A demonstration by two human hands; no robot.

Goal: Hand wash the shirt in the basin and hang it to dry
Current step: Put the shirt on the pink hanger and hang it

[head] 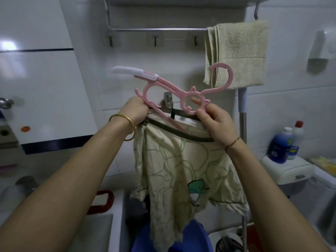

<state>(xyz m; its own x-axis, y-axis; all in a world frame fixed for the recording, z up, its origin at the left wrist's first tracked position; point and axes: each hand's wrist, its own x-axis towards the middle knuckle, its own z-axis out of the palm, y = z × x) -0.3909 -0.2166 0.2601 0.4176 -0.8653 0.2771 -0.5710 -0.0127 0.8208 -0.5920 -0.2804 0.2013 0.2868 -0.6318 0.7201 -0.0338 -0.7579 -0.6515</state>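
Blue bottle (pixel 280 147) and red-capped white bottle (pixel 298 132) upright on the white cistern lid (pixel 289 169)

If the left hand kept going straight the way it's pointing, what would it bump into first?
Probably the metal wall hook, just past the pink hanger that the left hand grips. Depth is hard to judge here.

The head-worn wide-angle camera looked forward and slightly down, close behind the left hand (pixel 135 110) and right hand (pixel 216 124), facing the wall (pixel 127 79) under the towel rail (pixel 160 30).
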